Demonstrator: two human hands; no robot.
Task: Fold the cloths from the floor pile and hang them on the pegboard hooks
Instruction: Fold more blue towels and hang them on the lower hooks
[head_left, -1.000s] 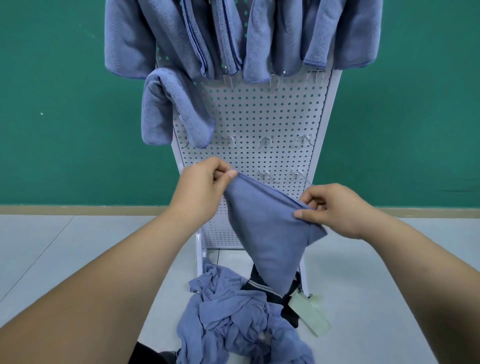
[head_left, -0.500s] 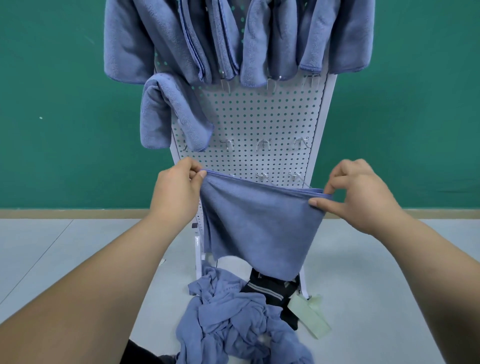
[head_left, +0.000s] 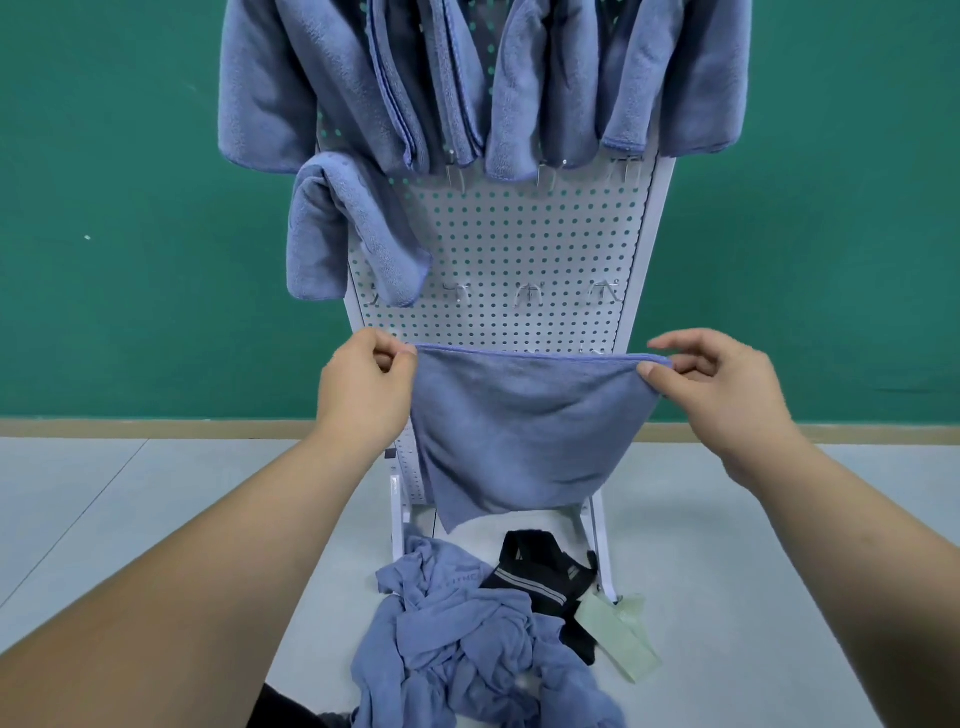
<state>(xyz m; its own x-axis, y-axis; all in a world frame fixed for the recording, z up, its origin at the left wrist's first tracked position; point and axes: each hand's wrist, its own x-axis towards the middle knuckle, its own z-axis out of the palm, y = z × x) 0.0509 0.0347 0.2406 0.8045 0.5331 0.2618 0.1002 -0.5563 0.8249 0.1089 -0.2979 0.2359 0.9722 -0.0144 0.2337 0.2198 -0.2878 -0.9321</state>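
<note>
A blue cloth (head_left: 519, 431) hangs stretched flat in front of the white pegboard (head_left: 519, 249). My left hand (head_left: 363, 389) pinches its upper left corner and my right hand (head_left: 722, 384) pinches its upper right corner, so the top edge runs straight between them. Below, a crumpled pile of blue cloths (head_left: 467, 644) lies on the floor at the pegboard's foot. Several folded blue cloths (head_left: 467, 83) hang from the top hooks, and one more (head_left: 343, 234) hangs at the left of the second row.
Bare hooks (head_left: 530, 293) stick out of the pegboard's middle row. A black garment (head_left: 540, 577) and a pale green cloth (head_left: 618, 634) lie beside the pile. A green wall (head_left: 130, 208) stands behind; the grey floor (head_left: 156, 519) extends left and right.
My hands have moved apart and the cloth, bunched into a hanging point one second ago, is now spread wide with a taut top edge.
</note>
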